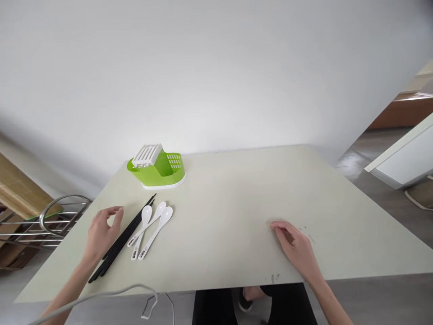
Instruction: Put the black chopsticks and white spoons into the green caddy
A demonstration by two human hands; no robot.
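Observation:
My left hand (102, 231) is at the table's left side, just left of a bundle of black chopsticks (123, 239). Its thumb and fingertips come together in a loose curl with nothing visible between them. To the right of the chopsticks lie several white spoons, among them one spoon (156, 232) with its bowl pointing away from me; their handles overlap. My right hand (296, 248) rests near the front right of the table, thumb and fingertips meeting, holding nothing. Farther back on the left stands a green utensil caddy (157, 175) with a white slotted top (147, 155).
The pale table (230, 212) meets a white wall (216, 76) at the back. A grey cable (111, 292) crosses the front left edge. At far left is a metal rack (64, 219); a white panel (402, 153) stands off to the right.

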